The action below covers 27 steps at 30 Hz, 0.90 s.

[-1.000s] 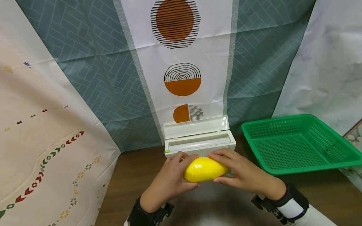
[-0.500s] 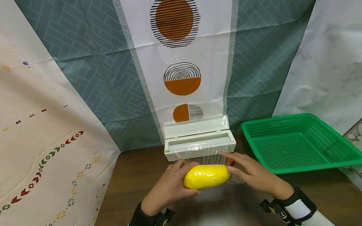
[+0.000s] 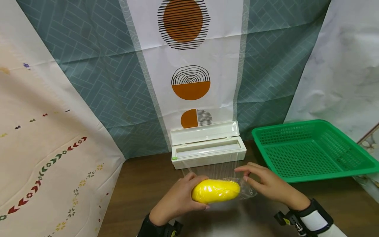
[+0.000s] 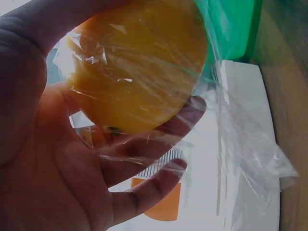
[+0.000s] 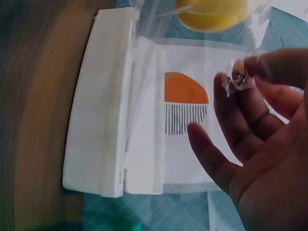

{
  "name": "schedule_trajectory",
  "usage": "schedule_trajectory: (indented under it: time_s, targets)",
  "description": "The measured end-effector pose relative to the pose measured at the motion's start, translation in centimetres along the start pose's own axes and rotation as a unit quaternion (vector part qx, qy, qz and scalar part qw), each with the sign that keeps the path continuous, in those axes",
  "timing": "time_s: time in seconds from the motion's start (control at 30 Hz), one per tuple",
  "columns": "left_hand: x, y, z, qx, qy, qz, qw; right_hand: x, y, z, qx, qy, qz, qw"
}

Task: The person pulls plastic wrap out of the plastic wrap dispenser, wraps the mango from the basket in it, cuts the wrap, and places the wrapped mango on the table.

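Note:
My left hand (image 3: 179, 199) grips a smooth, oblong yellow fruit (image 3: 215, 191) by its left end, thumb below and fingers above. Clear cling film (image 4: 139, 79) covers the fruit in wrinkled layers. From the white cling film dispenser (image 3: 208, 160) behind, a stretched sheet runs down to the fruit. Off the fruit's right end my right hand (image 3: 263, 184) pinches a bunched bit of film (image 5: 238, 82) between thumb and fingers, as the right wrist view shows. Loose film spreads between that hand and the fruit. The dispenser's lid (image 3: 205, 132) stands raised, showing the white roll (image 3: 208, 150).
A green plastic basket (image 3: 311, 177) sits on the brown tabletop (image 3: 142, 184) at the right. Behind the dispenser hangs a patterned cloth (image 3: 118, 98). Pale printed cloth (image 3: 59, 148) borders the left side.
My right hand has let go of the fruit's right end and moved right, pulling film out from it. The left hand has lowered the fruit slightly toward me, uncovering the dispenser's front.

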<state>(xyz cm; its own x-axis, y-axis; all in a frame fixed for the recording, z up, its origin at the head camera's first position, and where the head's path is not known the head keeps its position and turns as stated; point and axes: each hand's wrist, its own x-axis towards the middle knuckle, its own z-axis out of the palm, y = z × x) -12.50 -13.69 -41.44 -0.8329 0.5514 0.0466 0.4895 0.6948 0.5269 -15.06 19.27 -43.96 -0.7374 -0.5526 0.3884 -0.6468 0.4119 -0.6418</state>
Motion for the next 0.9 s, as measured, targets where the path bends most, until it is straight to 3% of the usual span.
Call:
schedule_trajectory:
  time_s: [0.17, 0.4, 0.47, 0.57, 0.67, 0.9]
  targets:
    - [0.3, -0.6, 0.1, -0.013, -0.016, 0.005, 0.9998, 0.1, 0.2, 0.3, -0.059, 0.048, -0.013, 0.9970]
    - [1.0, -1.5, 0.5, -0.058, -0.048, 0.000, 0.9972, 0.4, -1.8, 1.5, -0.160, 0.121, 0.031, 0.9792]
    - [1.1, -1.8, 0.7, -0.067, -0.054, 0.001, 0.9963, 0.3, -2.8, 2.1, -0.164, 0.128, 0.001, 0.9782]
    - [1.4, -2.2, 1.0, -0.080, -0.060, 0.010, 0.9950, 0.3, -3.9, 3.5, -0.180, 0.101, -0.073, 0.9758]
    - [1.6, -2.6, 1.1, -0.097, -0.065, 0.014, 0.9931, 0.5, -4.3, 5.0, -0.212, 0.065, -0.118, 0.9679]
    - [1.9, -3.2, 1.0, -0.107, -0.078, 0.024, 0.9910, 1.1, -3.4, 6.6, -0.244, 0.018, -0.117, 0.9626]
